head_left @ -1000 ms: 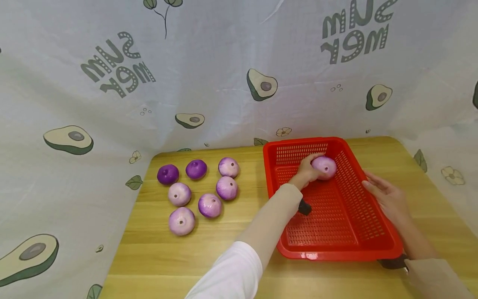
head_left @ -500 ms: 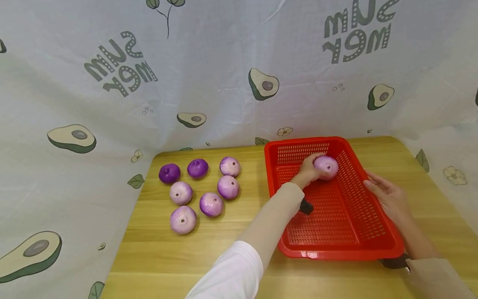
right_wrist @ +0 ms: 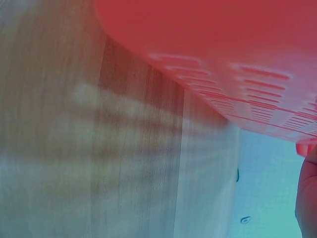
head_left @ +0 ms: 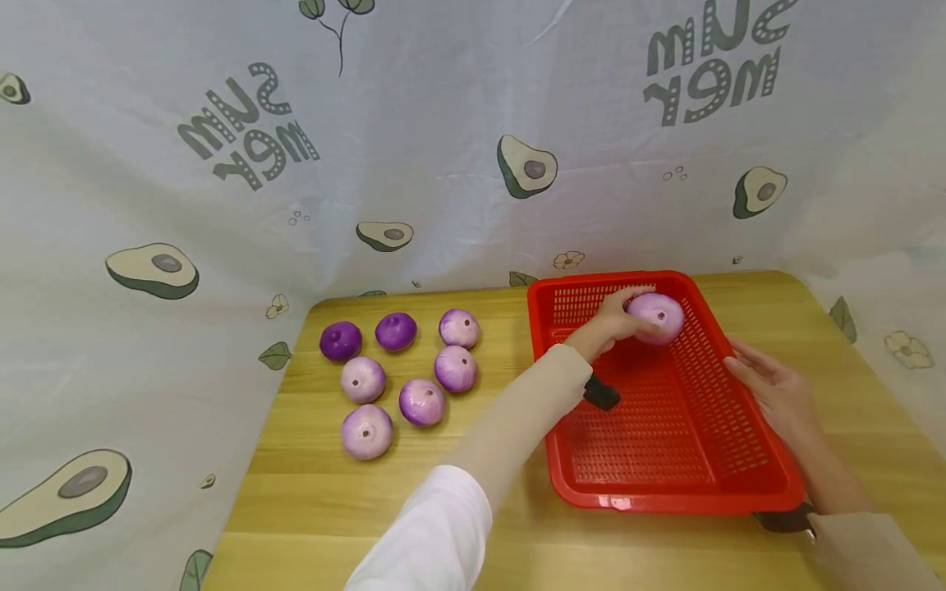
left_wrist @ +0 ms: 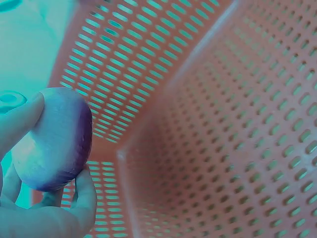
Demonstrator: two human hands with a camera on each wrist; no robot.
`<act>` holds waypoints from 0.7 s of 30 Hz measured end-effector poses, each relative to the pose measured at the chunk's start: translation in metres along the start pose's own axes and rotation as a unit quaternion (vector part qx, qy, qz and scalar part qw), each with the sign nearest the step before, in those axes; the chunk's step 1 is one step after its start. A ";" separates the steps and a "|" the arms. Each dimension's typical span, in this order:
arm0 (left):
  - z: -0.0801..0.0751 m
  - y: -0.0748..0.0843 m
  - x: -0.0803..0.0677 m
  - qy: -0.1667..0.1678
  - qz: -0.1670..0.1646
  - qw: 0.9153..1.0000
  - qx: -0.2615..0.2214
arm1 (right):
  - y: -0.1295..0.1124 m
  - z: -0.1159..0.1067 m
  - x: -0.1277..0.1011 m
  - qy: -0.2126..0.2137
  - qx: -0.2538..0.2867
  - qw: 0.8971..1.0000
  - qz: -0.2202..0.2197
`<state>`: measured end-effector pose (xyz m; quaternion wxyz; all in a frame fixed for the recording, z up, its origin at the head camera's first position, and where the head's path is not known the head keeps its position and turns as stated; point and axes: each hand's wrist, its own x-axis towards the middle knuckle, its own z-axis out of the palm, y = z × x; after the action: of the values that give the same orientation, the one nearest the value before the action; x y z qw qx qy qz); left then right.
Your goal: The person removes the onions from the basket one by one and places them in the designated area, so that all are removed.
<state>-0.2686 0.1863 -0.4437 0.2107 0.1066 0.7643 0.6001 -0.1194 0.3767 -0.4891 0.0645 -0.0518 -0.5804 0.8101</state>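
A purple-and-white onion (head_left: 656, 318) is in my left hand (head_left: 617, 318), over the far end of the red plastic basket (head_left: 628, 499). In the left wrist view the thumb lies on one side of the onion (left_wrist: 59, 139) and the fingers curl under the other, with the basket's slotted wall (left_wrist: 124, 54) beyond. My right hand (head_left: 776, 394) grips the basket's right rim, thumb over the edge and fingers outside. Only a bit of that hand (right_wrist: 308, 198) shows in the right wrist view, beside the basket's outer wall (right_wrist: 208, 29).
Several onions lie loosely grouped on the left of the wooden table (head_left: 296, 509), among them a dark purple onion (head_left: 341, 341) and a paler onion (head_left: 367, 432). A white cloth (head_left: 443, 98) printed with avocados hangs behind and along both sides.
My left hand has raised the onion slightly and carried it toward the basket's far right corner. My right hand keeps its place on the rim. The head view has shifted a little.
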 end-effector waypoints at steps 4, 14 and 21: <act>-0.009 0.012 -0.007 -0.028 0.012 0.999 -0.007 | 0.000 0.001 0.001 0.002 0.000 1.000 0.006; -0.031 0.030 -0.019 -0.081 0.046 0.996 0.000 | -0.002 0.003 0.001 0.011 -0.001 1.000 0.016; -0.051 0.034 -0.028 -0.102 0.047 0.993 -0.024 | -0.002 0.004 0.000 0.011 -0.033 0.999 0.006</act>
<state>-0.2704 0.1389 -0.3955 0.2614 0.1975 0.7186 0.6134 -0.1197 0.3734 -0.4857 0.0646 -0.0665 -0.6058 0.7902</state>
